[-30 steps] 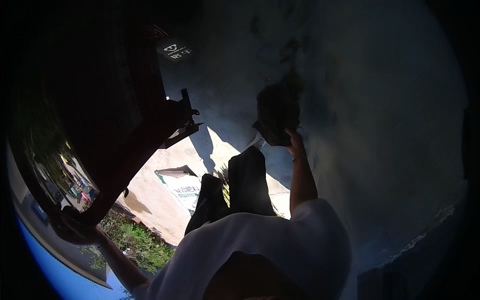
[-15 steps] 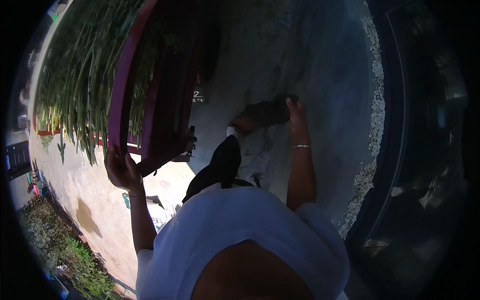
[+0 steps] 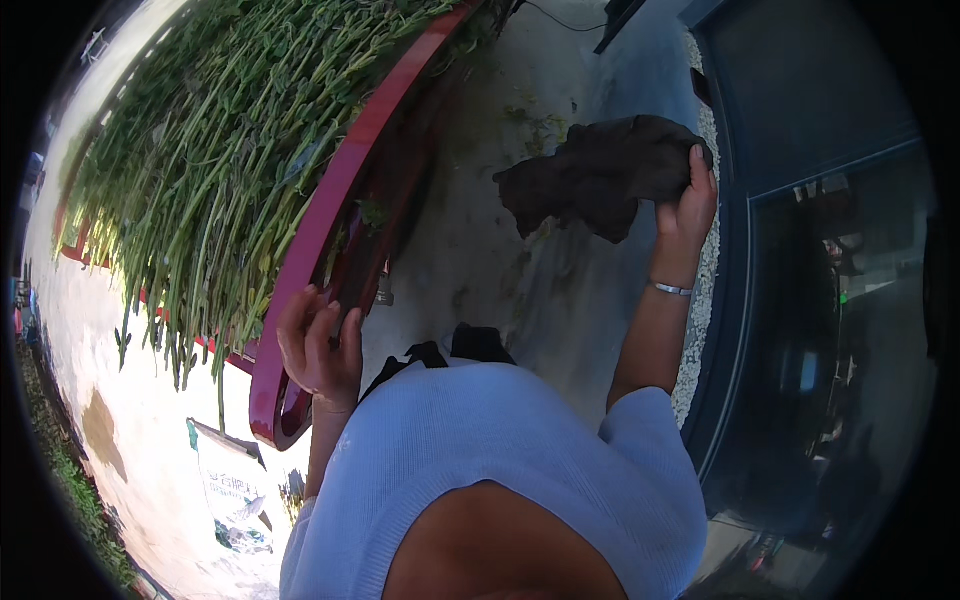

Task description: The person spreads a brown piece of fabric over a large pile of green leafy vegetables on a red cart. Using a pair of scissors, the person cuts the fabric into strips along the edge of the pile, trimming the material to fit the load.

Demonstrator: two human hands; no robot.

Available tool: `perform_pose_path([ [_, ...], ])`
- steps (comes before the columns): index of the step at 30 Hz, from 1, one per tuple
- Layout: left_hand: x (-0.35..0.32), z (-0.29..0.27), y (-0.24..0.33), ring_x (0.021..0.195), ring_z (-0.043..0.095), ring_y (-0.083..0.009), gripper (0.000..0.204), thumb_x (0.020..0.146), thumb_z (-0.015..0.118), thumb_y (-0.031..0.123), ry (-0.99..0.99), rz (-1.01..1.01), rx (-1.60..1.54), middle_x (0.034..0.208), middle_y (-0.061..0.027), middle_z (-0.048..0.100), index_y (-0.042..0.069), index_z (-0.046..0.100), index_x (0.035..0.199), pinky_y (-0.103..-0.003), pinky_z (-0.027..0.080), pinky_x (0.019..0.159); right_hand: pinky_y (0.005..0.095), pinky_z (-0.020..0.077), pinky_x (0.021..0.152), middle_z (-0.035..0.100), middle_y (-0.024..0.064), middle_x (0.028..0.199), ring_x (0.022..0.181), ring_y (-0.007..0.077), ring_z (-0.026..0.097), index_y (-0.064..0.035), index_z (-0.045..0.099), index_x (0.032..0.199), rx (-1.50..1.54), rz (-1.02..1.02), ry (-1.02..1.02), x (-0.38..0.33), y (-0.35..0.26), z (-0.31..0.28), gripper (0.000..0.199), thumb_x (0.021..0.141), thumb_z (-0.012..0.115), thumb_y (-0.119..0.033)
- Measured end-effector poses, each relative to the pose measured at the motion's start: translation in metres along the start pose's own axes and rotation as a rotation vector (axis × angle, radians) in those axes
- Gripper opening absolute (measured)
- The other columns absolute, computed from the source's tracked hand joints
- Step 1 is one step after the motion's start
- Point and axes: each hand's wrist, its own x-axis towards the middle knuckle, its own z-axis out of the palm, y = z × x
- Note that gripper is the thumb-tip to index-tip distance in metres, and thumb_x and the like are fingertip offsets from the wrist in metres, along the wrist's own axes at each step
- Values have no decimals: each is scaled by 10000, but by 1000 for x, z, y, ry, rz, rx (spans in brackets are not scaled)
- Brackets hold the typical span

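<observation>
In my right hand, out to the right, is a dark, limp piece of cloth. My thumb presses on its right end, and the rest spreads out to the left above the floor. My left hand is beside the near end of a red rail, its fingers apart and slightly curled, with nothing in them. Whether the fingertips touch the rail I cannot tell. Long green plant stalks lie in a thick layer to the left of the rail, their ends hanging down toward the near side.
Shaded concrete floor runs between the red rail and a strip of pale gravel. Beyond the gravel stands a dark framed glass panel. A printed white sack lies on the sunlit ground at lower left.
My left hand has let go of the red rail's end and its fingers have spread. My right hand has moved up and right with the cloth, which now hangs wider. The view has shifted along the rail.
</observation>
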Motion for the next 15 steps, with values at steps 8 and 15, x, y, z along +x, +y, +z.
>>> perform_pose_path([
  [8, 78, 277, 71, 1191, 480, -427, 1003, 607, 858, 193, -412, -139, -394, 1460, -260, 197, 54, 280, 1414, -454, 491, 885, 355, 532, 821, 657, 123, 974, 896, 225, 647, 41, 617, 1011, 299, -104, -344, 100, -16, 92, 153, 905, 567, -57],
  [15, 262, 393, 67, 885, 617, -126, 412, 729, 785, 61, -525, -213, -914, 999, -96, 694, -10, 624, 1101, -287, 483, 825, 231, 481, 750, 620, 58, 994, 863, 102, 596, 20, 599, 1033, -308, -845, -451, 255, -65, 85, 260, 831, 719, -91],
])
